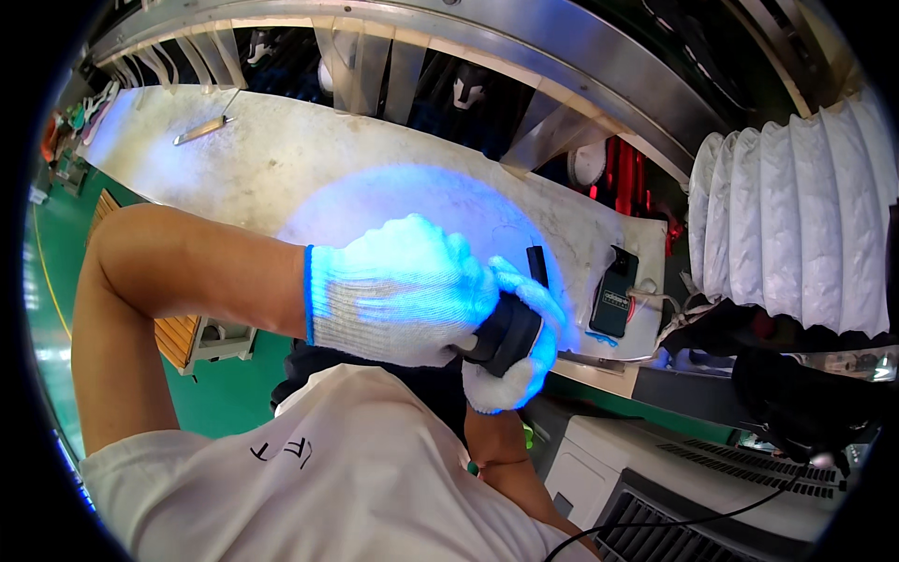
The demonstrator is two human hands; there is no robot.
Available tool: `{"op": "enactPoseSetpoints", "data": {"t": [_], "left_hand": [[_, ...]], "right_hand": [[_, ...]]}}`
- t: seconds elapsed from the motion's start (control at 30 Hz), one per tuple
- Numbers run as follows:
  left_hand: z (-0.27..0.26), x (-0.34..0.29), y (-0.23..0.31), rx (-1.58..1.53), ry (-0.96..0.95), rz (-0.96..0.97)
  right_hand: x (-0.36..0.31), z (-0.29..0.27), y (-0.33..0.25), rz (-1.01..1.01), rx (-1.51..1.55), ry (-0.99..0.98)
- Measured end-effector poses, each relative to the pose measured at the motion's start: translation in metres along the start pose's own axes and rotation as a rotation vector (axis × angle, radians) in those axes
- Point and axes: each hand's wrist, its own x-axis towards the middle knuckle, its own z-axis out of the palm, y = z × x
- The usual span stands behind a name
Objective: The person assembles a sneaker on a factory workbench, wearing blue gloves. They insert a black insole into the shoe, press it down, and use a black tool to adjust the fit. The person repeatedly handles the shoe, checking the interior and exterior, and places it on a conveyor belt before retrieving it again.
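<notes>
My left hand (403, 292), in a white knitted glove with a blue cuff, reaches across from the left and is closed, knuckles up. Its fingertips are hidden. Against its right side is a black rounded object (507, 334) with a ridged band, whose kind I cannot make out. Gloved fingers of my right hand (529, 351) curl round the far and right sides of that object. The hands meet just above the near edge of a pale worn bench (253, 150). Blue light falls on both gloves and in a round patch on the bench.
A phone (615, 292) lies at the bench's right end, near a small black stick (537, 266). A wooden-handled tool (202, 130) lies far left. Clear flaps (356, 66) hang under a metal rail behind. To the right are a white ribbed duct (787, 225) and a pale machine (604, 459).
</notes>
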Motion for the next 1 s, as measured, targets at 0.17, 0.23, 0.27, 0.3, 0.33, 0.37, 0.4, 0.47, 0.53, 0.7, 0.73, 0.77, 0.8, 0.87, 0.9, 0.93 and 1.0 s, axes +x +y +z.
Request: {"op": "enactPoseSetpoints", "data": {"t": [0.17, 0.23, 0.27, 0.3, 0.33, 0.37, 0.4, 0.47, 0.53, 0.7, 0.73, 0.77, 0.8, 0.87, 0.9, 0.93, 1.0], "left_hand": [[-0.011, 0.017, -0.006, 0.003, -0.149, 0.017], [-0.007, 0.020, -0.013, -0.032, -0.072, 0.030], [-0.017, 0.024, -0.012, -0.003, -0.070, 0.028], [-0.026, 0.028, -0.015, -0.045, -0.091, 0.042], [-0.030, 0.030, -0.016, -0.081, -0.114, 0.040], [-0.028, 0.032, -0.017, -0.062, -0.076, 0.070], [-0.023, 0.035, -0.019, -0.042, -0.037, 0.100], [-0.017, 0.035, -0.019, -0.023, 0.013, 0.123], [-0.016, 0.039, -0.016, -0.035, 0.033, 0.141], [-0.018, 0.055, -0.003, 0.030, -0.051, 0.112], [-0.016, 0.059, -0.003, 0.031, -0.049, 0.126], [-0.014, 0.062, -0.003, 0.032, -0.046, 0.140], [-0.012, 0.065, -0.003, 0.033, -0.042, 0.155], [-0.016, 0.070, 0.000, 0.041, -0.064, 0.143], [-0.018, 0.073, 0.001, 0.045, -0.079, 0.139], [-0.018, 0.075, 0.001, 0.052, -0.095, 0.133], [-0.017, 0.082, -0.001, 0.059, -0.101, 0.159]], "right_hand": [[0.008, -0.018, 0.000, 0.014, -0.086, -0.039], [0.012, -0.020, 0.001, 0.063, -0.043, -0.047], [0.013, -0.024, -0.007, 0.124, -0.102, -0.055], [0.014, -0.027, -0.009, 0.126, -0.151, -0.045], [0.016, -0.031, -0.006, 0.129, -0.185, -0.046], [0.018, -0.034, -0.005, 0.090, -0.244, -0.061], [0.020, -0.036, -0.010, 0.112, -0.258, -0.066], [0.023, -0.038, -0.016, 0.155, -0.267, -0.087], [0.022, -0.041, -0.020, 0.226, -0.154, -0.087], [0.018, -0.064, -0.008, 0.297, 0.000, -0.050], [0.018, -0.066, -0.008, 0.315, 0.037, -0.040], [0.016, -0.068, -0.008, 0.335, 0.091, -0.052], [0.016, -0.067, -0.009, 0.356, 0.093, -0.010], [0.016, -0.066, -0.011, 0.398, 0.094, 0.083], [0.016, -0.068, -0.009, 0.408, 0.109, 0.101], [0.017, -0.071, -0.006, 0.418, 0.127, 0.118], [0.019, -0.074, -0.005, 0.435, 0.130, 0.145]]}}
